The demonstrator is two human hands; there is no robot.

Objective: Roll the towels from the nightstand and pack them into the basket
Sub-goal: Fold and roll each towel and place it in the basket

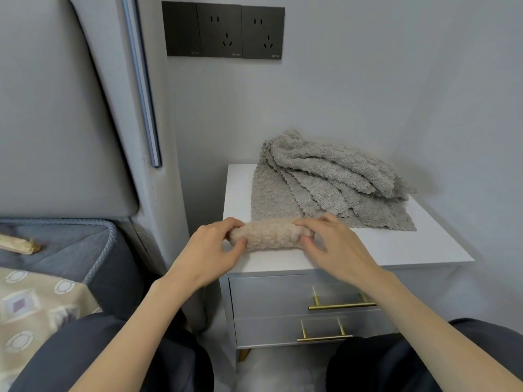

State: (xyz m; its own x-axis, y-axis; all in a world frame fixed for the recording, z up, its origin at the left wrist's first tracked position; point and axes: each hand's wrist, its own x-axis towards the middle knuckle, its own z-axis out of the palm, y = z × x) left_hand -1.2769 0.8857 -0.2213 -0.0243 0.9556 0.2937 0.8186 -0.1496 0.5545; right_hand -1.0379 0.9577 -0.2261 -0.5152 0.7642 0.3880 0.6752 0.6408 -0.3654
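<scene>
Both forearms are bare from wrist to elbow, with no sleeve reaching into view. The left hand and right hand carry no rings, watch or bracelet, and the fingers are slim with short, plain nails. Dark navy trousers of smooth, matte cloth cover both thighs at the bottom edge.

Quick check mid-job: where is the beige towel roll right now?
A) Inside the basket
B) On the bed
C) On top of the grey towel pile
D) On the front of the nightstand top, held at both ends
D: the beige towel roll lies on the white nightstand near its front edge, with the left hand and right hand gripping its ends, in front of the grey towels.
</scene>
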